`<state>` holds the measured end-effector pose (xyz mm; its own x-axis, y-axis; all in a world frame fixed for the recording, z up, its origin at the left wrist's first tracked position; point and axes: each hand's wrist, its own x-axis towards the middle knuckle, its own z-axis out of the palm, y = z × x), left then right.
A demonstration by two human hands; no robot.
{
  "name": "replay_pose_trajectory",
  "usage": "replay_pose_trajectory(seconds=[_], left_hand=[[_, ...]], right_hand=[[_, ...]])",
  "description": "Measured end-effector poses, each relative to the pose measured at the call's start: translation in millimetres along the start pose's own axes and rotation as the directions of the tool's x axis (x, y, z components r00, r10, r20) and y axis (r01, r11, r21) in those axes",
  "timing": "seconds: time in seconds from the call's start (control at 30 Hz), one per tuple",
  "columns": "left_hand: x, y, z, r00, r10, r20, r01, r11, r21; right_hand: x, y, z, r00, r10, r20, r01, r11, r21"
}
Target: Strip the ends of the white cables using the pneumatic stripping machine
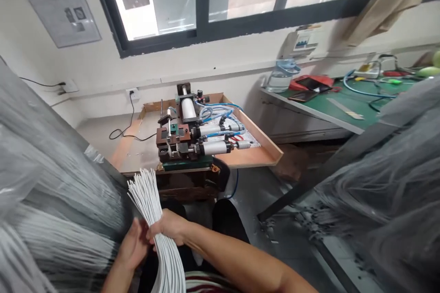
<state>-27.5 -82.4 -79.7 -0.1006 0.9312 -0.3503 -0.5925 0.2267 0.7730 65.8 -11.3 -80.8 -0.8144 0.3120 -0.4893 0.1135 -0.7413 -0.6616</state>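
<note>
A thick bundle of thin white wires (168, 256) runs up from my lap, its loose ends fanning out towards the bench. My right hand (172, 226) is closed around the bundle below the fanned ends. My left hand (133, 245) is close against the bundle's left side, somewhat blurred. Its fingertips are partly hidden near the wires and my right hand, so its grip is unclear. Just beyond the wire ends, a pneumatic machine (184, 135) with silver cylinders and a brown clamp block stands at the bench's front edge.
The machine's wooden-edged bench (254, 158) is against the wall under a window. Plastic-covered wire bundles hang at left (62, 183) and right (388, 183). A green-topped table (330, 105) at right holds a water jug (279, 78), a red bag (316, 83) and cables.
</note>
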Motion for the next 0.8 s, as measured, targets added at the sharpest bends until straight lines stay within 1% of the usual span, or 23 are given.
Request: replay_pose_trajectory(seconds=[0.07,0.13,0.17,0.27,0.37,0.43,0.5,0.53,0.57,0.63,0.7,0.8], left_hand=[[16,15,14.1,0.997,0.08,0.022,-0.08,0.997,-0.02],[23,34,31.4,0.988,0.152,0.035,-0.152,0.988,-0.016],[24,43,39.5,0.984,0.176,0.039,-0.176,0.984,0.0],[27,66,55.4,0.965,0.261,0.033,-0.262,0.964,0.044],[37,78,58.6,0.95,0.313,0.0,-0.312,0.948,0.062],[46,78,56.4,0.956,0.293,-0.034,-0.29,0.955,0.061],[52,72,52.8,0.974,0.214,-0.068,-0.211,0.976,0.058],[53,68,51.0,0.984,0.159,-0.08,-0.155,0.986,0.058],[52,64,49.5,0.991,0.104,-0.089,-0.099,0.993,0.058],[49,56,47.8,0.995,0.023,-0.102,-0.018,0.999,0.051],[43,52,48.0,0.994,-0.001,-0.109,0.005,0.999,0.035],[37,50,50.3,0.996,0.019,-0.093,-0.019,1.0,0.007]], right_hand=[[-13,-11,8,0.995,-0.095,-0.001,0.094,0.985,-0.144],[-25,-25,14,0.975,-0.223,0.008,0.219,0.945,-0.241],[-31,-31,16,0.958,-0.286,0.009,0.278,0.925,-0.26],[-40,-41,15,0.911,-0.412,-0.034,0.39,0.884,-0.258],[-36,-37,11,0.883,-0.469,-0.026,0.454,0.867,-0.207],[-28,-32,8,0.858,-0.512,-0.034,0.501,0.85,-0.162],[-21,-26,6,0.842,-0.534,-0.072,0.52,0.84,-0.153],[-18,-23,6,0.842,-0.533,-0.077,0.519,0.841,-0.153],[-17,-21,5,0.845,-0.531,-0.069,0.517,0.843,-0.147],[-16,-17,5,0.845,-0.536,-0.003,0.532,0.84,-0.109],[-18,-14,5,0.818,-0.571,0.071,0.574,0.817,-0.047],[-20,-9,5,0.773,-0.621,0.131,0.626,0.78,0.005]])
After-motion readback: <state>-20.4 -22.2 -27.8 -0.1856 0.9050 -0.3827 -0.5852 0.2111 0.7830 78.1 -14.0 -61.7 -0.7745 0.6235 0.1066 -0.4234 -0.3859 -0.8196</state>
